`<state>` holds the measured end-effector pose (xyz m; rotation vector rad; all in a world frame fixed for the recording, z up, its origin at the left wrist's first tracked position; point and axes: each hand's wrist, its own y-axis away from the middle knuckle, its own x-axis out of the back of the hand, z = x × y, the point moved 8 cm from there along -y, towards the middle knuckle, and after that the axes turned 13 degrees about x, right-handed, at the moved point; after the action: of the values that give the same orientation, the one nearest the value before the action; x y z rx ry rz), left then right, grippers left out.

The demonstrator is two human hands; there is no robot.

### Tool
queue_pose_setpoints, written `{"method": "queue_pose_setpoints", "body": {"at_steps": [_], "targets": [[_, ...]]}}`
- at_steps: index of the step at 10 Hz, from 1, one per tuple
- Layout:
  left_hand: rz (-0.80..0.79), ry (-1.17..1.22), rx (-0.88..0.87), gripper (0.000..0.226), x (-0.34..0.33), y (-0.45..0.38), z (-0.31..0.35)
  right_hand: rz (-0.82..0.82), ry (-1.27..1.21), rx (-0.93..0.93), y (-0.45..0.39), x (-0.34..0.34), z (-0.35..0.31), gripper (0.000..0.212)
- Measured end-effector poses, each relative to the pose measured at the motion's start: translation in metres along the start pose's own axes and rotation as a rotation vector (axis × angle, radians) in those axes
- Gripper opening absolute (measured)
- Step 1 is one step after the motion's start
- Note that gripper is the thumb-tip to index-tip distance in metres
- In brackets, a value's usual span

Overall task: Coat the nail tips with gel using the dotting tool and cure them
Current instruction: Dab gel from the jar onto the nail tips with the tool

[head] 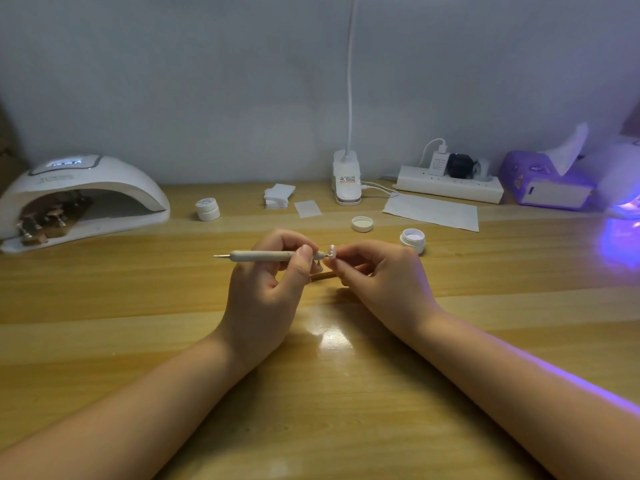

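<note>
I'm mid-coat, I'd say: my left hand (pixel 273 271) has thumb and fingers curled round the dotting tool (pixel 266 256), held roughly level w/ its right end touching the nail tip (pixel 331 252). My right hand (pixel 377 275) pinches that tip's stand, fingers bent in close; a wooden stick (pixel 323 276) shows below between both hands, prob. part of the holder, can't tell for sure. Both are raised just over the table (pixel 346 393). Next move, as I read it: spread gel evenly over the tip w/o flooding edges, reload from the open gel jar (pixel 412 239) just beyond my right hand if short; its lid (pixel 362 223) lies beside it. Then to cure: the white lamp (pixel 83 199) far left already houses other mounted tips (pixel 48 216); a second lamp (pixel 623 188) glows violet far right.
</note>
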<state>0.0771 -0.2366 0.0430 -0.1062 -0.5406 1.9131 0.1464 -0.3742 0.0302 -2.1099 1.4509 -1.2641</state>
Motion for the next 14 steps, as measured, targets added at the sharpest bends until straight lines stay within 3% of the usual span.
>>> {"method": "queue_pose_setpoints", "body": {"at_steps": [14], "targets": [[0.049, 0.073, 0.032, 0.011, 0.0041, -0.0004, -0.0004, -0.018, 0.012, -0.025, 0.0003, 0.0001, -0.0008, 0.021]]}}
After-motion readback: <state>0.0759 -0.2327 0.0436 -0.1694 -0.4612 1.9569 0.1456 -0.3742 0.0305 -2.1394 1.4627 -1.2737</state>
